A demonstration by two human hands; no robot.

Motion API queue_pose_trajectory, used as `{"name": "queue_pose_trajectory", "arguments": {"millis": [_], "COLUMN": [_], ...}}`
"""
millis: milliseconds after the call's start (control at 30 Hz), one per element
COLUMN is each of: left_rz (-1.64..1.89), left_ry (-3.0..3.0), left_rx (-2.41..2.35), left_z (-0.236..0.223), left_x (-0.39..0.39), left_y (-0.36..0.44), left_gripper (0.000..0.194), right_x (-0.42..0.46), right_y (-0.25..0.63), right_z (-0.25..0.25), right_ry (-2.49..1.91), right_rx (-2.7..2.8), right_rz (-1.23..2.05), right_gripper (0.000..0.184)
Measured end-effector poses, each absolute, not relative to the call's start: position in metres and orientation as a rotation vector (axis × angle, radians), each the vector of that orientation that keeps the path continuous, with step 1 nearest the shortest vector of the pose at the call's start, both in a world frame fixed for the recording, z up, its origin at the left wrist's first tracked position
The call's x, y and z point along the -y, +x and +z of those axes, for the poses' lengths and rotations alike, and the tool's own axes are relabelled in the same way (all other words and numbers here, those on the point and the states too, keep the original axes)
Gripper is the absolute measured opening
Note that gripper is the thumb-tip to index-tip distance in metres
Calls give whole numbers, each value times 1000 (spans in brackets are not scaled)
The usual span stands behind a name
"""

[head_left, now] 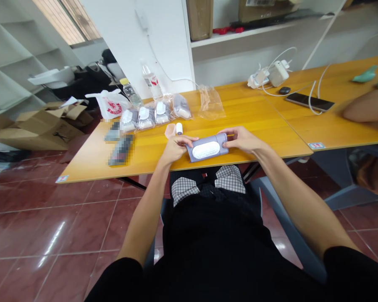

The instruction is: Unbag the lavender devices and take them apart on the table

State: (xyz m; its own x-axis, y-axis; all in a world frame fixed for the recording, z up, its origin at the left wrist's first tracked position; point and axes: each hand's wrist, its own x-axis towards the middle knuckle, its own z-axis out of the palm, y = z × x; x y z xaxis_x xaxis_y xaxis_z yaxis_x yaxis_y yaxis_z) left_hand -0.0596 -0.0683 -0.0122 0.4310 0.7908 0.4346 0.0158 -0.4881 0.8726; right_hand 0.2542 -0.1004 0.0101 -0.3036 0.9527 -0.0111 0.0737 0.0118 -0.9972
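Above the front edge of the wooden table, a purple-grey case point(205, 148) with a white, dotted oval panel is held level between both my hands; its exact kind I cannot make out. My left hand point(176, 149) grips its left end, thumb along the top edge. At the other end, my right hand point(241, 139) pinches the end section, where a seam line crosses the case. Just beyond it on the table are a small white cylinder point(179, 128) and a pale pink translucent piece point(170, 131).
Several plastic-wrapped purple-and-white items point(145, 118) line the back left, near bottles point(151, 82) and a white bag point(111, 103). A clear plastic bag point(211, 102) lies behind the case. Rightward are a phone point(309, 102), a mouse point(284, 90), chargers point(277, 73) and another person's arm point(370, 105).
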Motion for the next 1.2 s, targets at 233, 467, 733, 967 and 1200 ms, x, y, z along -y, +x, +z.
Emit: {"name": "queue_pose_trajectory", "arguments": {"millis": [233, 467, 733, 967, 1200], "left_rz": [1156, 1164, 1300, 1302, 1294], "left_ry": [1823, 1777, 1755, 1757, 1761], "left_rx": [-733, -742, -803, -806, -781], "left_z": [-17, -16, -10, -8, -8], "left_x": [67, 66, 70, 72, 71], "left_y": [-57, -57, -57, -56, -58], "left_gripper": [10, 8, 4, 5, 5], "right_x": [99, 101, 104, 103, 101], "right_y": [259, 265, 244, 250, 239], "right_z": [6, 15, 16, 12, 8], "right_ry": [-1080, -1141, -1026, -1033, -1048], "right_rx": [1423, 1531, 1313, 1313, 1339], "right_rz": [1384, 1373, 1559, 1601, 1488], "right_gripper": [55, 60, 35, 33, 38]}}
